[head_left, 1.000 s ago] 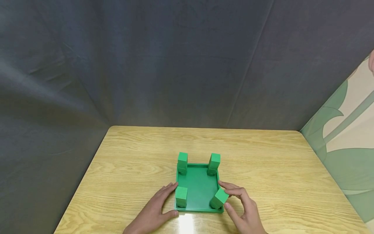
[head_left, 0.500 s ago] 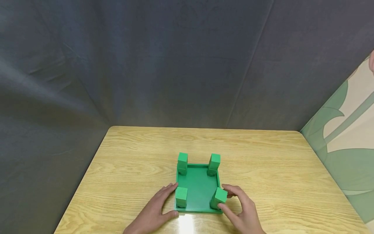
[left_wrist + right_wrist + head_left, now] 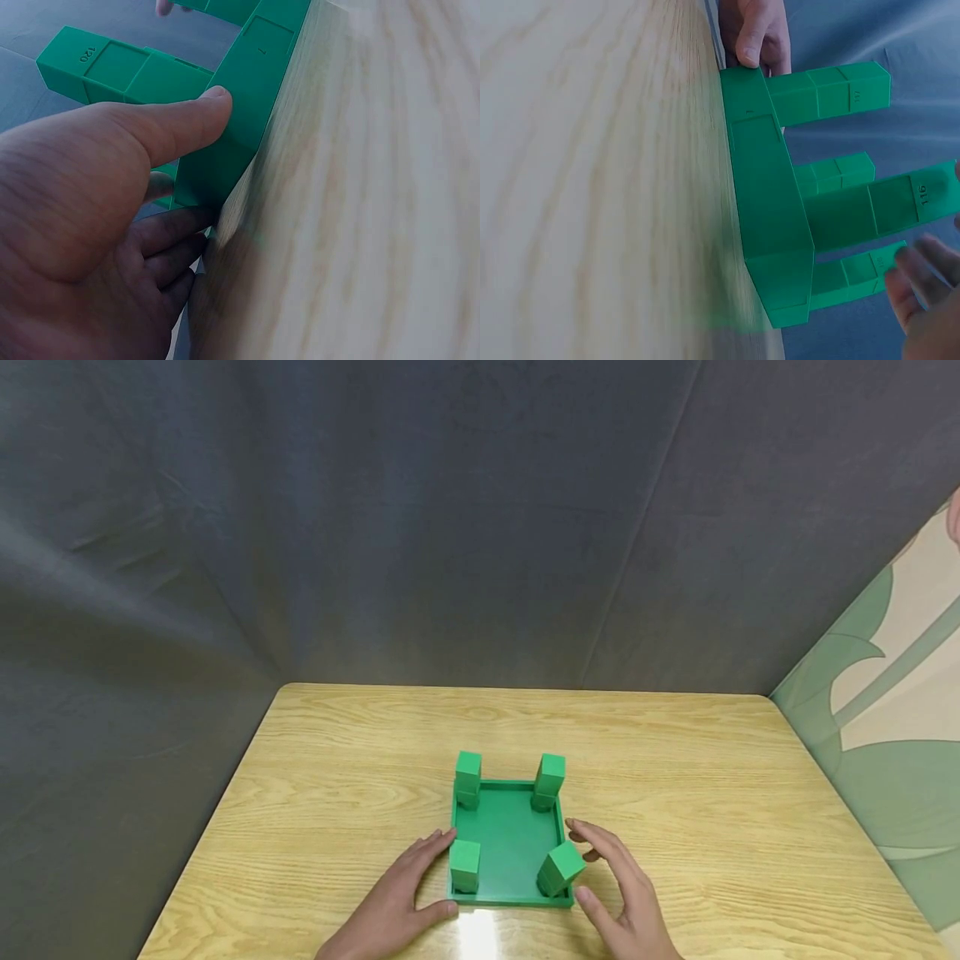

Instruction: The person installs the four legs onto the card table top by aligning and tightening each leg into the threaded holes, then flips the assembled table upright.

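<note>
A shallow green square tray (image 3: 512, 842) lies on the table, with a green block post standing at each corner. My left hand (image 3: 397, 897) holds the tray's near left corner, thumb on the near wall (image 3: 244, 97) and fingers along the left side. Beside it stands the near left post (image 3: 465, 864). The near right post (image 3: 561, 870) is turned askew to the tray and leans right; the number 116 shows on a post (image 3: 892, 206) in the right wrist view. My right hand (image 3: 626, 893) is spread around that askew post, thumb and fingers apart from it.
Two more posts rise at the back, the far left post (image 3: 468, 774) and the far right post (image 3: 551, 775). The wooden table (image 3: 360, 752) has a dark cloth (image 3: 480, 527) behind it and a patterned panel (image 3: 900, 777) at its right.
My right hand closed on the near right post, then spread away from it. That post straightened half a second ago and is askew again now. The left hand has stayed put.
</note>
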Available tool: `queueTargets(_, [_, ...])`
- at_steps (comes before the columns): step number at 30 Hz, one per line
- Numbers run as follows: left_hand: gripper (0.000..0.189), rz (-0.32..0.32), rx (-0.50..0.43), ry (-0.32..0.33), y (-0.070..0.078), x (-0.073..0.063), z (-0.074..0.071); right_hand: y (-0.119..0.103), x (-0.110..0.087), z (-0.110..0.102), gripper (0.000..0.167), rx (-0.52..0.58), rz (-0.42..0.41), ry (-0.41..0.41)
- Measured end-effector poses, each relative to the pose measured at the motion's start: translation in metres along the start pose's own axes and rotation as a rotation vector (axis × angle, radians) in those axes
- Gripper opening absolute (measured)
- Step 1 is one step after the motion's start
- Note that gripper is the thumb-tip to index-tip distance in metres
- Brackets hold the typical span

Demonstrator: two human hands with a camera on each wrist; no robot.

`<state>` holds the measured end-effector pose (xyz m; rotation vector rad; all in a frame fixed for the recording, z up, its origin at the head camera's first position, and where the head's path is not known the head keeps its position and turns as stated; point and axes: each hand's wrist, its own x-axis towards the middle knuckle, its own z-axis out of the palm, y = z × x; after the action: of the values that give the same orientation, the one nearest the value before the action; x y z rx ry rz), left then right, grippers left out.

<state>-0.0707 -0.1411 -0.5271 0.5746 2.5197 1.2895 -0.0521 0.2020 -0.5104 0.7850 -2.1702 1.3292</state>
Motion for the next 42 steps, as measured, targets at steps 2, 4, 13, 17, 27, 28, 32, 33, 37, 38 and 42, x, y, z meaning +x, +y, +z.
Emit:
queueTargets(2, [0.089,-0.002,0.000,0.000,-0.001,0.000,0.000,-0.001,0.000,0.000,0.074,0.024,0.000,-0.032])
queueTargets(4, [0.089,-0.004,-0.001,-0.001,-0.002,-0.001,0.001,-0.003,0.000,0.000,0.077,0.034,0.004,-0.050])
queueTargets(13, [0.089,-0.001,0.002,0.005,-0.004,-0.002,0.002,-0.009,0.001,0.002,0.090,-0.096,0.121,0.003])
queueTargets(17, [0.088,0.005,0.009,0.017,-0.003,-0.002,0.003,-0.010,0.001,0.004,0.091,-0.138,0.120,0.049])
queueTargets(27, [0.088,0.015,0.026,0.040,-0.001,-0.002,0.004,-0.011,0.002,0.008,0.091,-0.148,0.128,0.107])
queueTargets(28, [0.089,0.014,0.030,0.042,-0.001,-0.002,0.004,-0.010,0.002,0.008,0.091,-0.146,0.126,0.109])
queueTargets(32, [0.089,0.006,0.030,0.043,0.000,-0.002,0.003,-0.010,0.003,0.009,0.091,-0.123,0.126,0.102])
queueTargets(33, [0.089,0.006,0.029,0.043,0.000,-0.001,0.003,-0.009,0.002,0.008,0.091,-0.115,0.126,0.097])
queueTargets(37, [0.089,0.004,0.023,0.036,0.000,-0.001,0.003,-0.004,0.000,0.005,0.097,-0.064,0.132,0.051])
queueTargets(38, [0.089,0.002,0.024,0.032,-0.001,-0.001,0.003,-0.002,-0.001,0.003,0.099,-0.049,0.139,0.029])
queueTargets(42, [0.089,-0.007,0.021,0.023,-0.001,-0.001,0.003,0.005,-0.005,-0.002,0.114,-0.014,0.149,-0.072])
